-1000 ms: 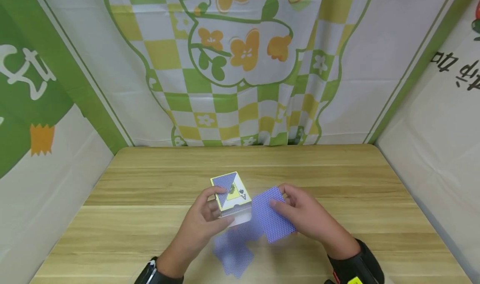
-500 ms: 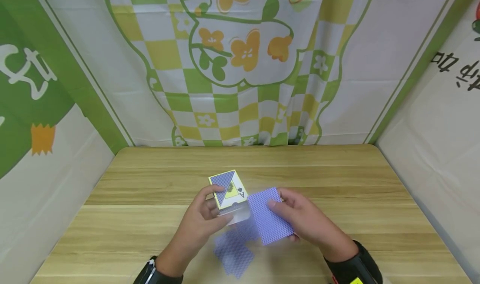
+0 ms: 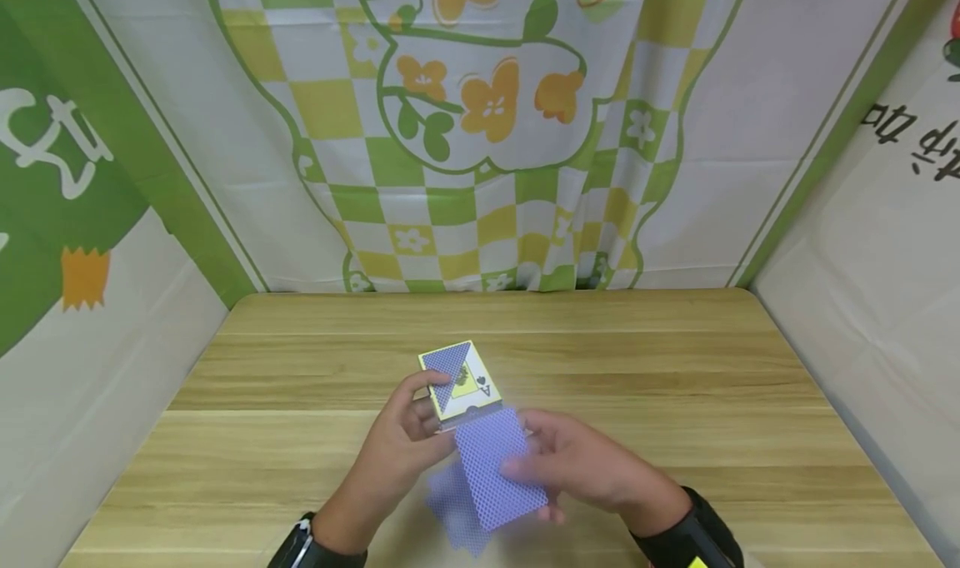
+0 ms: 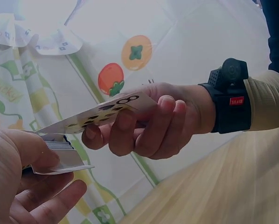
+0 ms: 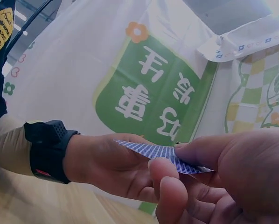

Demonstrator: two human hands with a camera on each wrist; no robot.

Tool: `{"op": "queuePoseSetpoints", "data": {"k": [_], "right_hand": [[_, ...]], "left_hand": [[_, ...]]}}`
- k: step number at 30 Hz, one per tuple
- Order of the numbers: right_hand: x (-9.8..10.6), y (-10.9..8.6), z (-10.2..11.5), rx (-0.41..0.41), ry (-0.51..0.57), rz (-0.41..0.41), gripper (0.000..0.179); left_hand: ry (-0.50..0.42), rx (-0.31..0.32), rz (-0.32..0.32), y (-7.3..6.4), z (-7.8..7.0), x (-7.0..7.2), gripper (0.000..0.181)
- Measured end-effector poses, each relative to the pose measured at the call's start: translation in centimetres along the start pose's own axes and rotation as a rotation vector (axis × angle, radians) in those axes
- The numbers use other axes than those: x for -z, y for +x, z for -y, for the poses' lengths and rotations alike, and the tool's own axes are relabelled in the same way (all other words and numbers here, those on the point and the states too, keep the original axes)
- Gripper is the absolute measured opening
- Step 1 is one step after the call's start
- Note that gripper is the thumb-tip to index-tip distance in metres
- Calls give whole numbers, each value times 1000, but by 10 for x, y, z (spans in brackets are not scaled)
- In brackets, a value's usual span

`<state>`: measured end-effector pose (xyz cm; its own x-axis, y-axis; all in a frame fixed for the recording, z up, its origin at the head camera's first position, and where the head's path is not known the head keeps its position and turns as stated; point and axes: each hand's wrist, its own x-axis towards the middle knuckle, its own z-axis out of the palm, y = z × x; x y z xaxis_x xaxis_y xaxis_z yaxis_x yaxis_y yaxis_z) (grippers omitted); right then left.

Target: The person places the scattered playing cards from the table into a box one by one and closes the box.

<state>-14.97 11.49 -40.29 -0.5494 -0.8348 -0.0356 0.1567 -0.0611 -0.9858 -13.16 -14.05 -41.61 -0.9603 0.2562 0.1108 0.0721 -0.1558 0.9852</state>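
"While the green and white cloth (image 3: 67,176) hangs at the far left, which thing comes after it?"

"Next is the left hand (image 3: 401,436), with a black band (image 3: 330,555) on its wrist. It pinches a card box (image 3: 465,383) above the wooden table (image 3: 300,360): the forefinger lies on the printed face, the thumb is at the lower end."

"Is something inside?"

"Yes. From the left wrist I see edges of stacked cards (image 4: 60,145) in its mouth, and a white flap (image 4: 72,165) sticks out under them."

"And on the table?"

"Some loose cards (image 3: 456,510), blue backs upward, overlapping. I cannot count them."

"What is more to the right?"

"A held card (image 3: 491,472), which partly covers the loose ones from above. Its blue back looks up; underneath, an 8 and dark marks are visible. Its end is at the box mouth, but whether they touch, I cannot tell."

"Who holds it?"

"The right hand (image 3: 585,464) pinches it, thumb on the back, fingers below. A white cloth (image 3: 862,318) closes the right side."
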Motion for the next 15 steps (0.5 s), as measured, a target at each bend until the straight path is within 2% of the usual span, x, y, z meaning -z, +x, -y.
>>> {"op": "queuePoseSetpoints", "data": {"k": [9, 15], "right_hand": [[-1, 3, -6, -23, 26, 19, 40], [-2, 3, -6, 11, 62, 22, 36]], "left_hand": [[18, 20, 6, -2, 2, -3, 70], [43, 10, 12, -1, 3, -4, 72]]}}
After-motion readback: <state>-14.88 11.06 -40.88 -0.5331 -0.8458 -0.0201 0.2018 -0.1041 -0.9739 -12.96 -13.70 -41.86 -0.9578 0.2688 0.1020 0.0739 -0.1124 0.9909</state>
